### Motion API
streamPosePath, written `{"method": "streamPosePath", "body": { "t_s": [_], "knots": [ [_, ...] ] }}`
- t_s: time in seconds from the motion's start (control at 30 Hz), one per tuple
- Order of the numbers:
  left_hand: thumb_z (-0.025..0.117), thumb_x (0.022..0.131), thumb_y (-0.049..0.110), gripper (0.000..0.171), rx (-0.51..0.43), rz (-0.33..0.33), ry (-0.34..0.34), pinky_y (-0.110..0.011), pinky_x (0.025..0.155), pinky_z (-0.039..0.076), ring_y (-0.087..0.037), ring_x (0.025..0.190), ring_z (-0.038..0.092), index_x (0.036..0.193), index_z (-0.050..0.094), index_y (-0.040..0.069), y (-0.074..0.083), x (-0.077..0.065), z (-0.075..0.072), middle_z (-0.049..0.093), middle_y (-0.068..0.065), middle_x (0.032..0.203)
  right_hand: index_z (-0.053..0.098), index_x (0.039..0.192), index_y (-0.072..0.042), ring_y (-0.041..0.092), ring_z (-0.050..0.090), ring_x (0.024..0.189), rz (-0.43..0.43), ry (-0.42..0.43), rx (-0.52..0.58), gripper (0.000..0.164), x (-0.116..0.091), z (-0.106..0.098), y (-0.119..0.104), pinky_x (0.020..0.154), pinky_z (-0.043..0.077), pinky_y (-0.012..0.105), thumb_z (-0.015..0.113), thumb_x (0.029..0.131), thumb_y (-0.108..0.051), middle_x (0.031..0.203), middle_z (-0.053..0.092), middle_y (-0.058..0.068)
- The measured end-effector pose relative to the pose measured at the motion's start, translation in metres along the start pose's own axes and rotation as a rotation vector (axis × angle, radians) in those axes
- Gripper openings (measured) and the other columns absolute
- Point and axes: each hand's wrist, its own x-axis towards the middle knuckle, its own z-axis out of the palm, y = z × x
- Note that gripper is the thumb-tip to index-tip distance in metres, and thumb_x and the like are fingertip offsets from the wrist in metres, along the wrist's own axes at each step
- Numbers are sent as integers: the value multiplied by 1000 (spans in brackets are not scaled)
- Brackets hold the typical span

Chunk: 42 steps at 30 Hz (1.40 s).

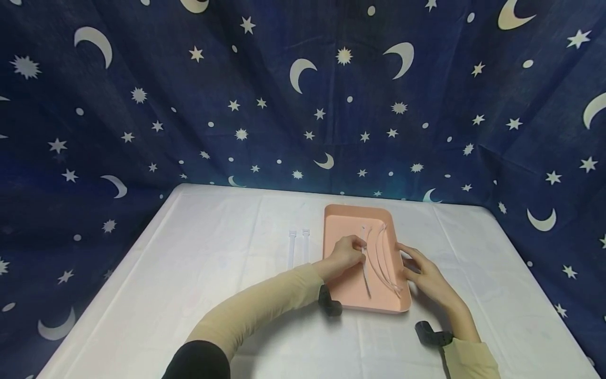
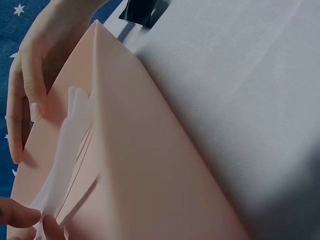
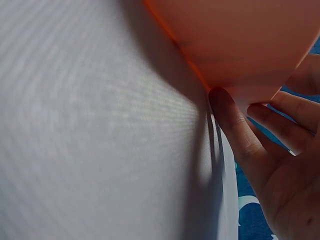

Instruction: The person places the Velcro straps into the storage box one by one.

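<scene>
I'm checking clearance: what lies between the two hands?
In the head view, curved white ties and the tray's right wall lie between the left hand and the right hand.

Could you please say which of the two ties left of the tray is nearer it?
The right cable tie; the left one sits farther from the tray.

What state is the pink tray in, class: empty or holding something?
Holding something: the head and left wrist views show white cable ties lying inside the pink tray near the left hand.
</scene>
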Motion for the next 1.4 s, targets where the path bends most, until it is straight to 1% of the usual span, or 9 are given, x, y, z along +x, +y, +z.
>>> {"method": "streamPosePath", "body": {
  "t_s": [0.13,0.23,0.37,0.5,0.77,0.9,1.13,1.33,1.4],
  "knots": [
    [62,73,-10,38,-56,8,-38,-13,61,46,-9,74,47,110,63,0,-1,-2,-2,51,1,86,31,150,-10,51,40,132,17,0,5,62,0,0,0,104,35,66,56,94,-16,154,29,23],
    [60,74,-11,37,-90,6,-53,-14,64,51,-9,72,49,110,62,-2,-1,-3,-3,53,-1,87,31,150,-10,51,40,132,18,-1,6,62,0,0,0,104,35,66,56,94,-16,154,28,23],
    [59,74,-12,37,-113,0,-42,-19,67,55,-9,70,53,109,63,-2,0,-5,-4,57,-5,91,31,150,-9,51,40,132,8,-1,4,62,0,-1,-1,104,35,66,56,94,-14,153,30,23],
    [58,75,-12,37,-131,-14,-35,-21,68,56,-9,68,53,110,63,-2,-1,-7,-4,58,-5,91,31,150,-9,51,39,132,-6,-1,5,62,-1,-1,-1,105,35,66,56,94,-13,153,30,24],
    [56,75,-10,39,-185,-20,-40,-24,71,57,-12,72,54,113,62,-2,-3,-12,-9,62,-8,94,30,150,-10,51,39,132,-6,-6,9,62,-1,-1,-1,105,35,65,56,94,-14,154,29,24],
    [57,77,-8,39,-208,-26,-47,-26,74,58,-14,74,59,115,62,-3,-2,-14,-12,64,-10,95,30,150,-10,51,39,132,-3,-5,8,63,-1,-1,-1,105,35,65,57,94,-13,153,29,23],
    [61,82,-4,34,-211,-44,-63,-28,73,59,-19,81,65,116,63,1,-1,-19,-16,65,-9,96,31,150,-9,52,40,131,-20,-1,6,62,-1,-1,0,104,35,66,56,94,-13,153,31,24],
    [63,84,1,32,-222,-64,-70,-29,76,59,-19,85,67,115,65,5,-3,-25,-21,68,-9,103,31,150,-8,52,40,131,-27,3,2,61,-1,-1,0,104,35,66,56,94,-13,152,31,24],
    [63,84,3,32,-222,-60,-78,-29,76,58,-20,86,68,116,65,6,-3,-27,-23,68,-8,105,31,149,-8,52,40,131,-31,3,3,61,-1,0,1,104,35,66,56,94,-13,152,31,24]
  ]
}}
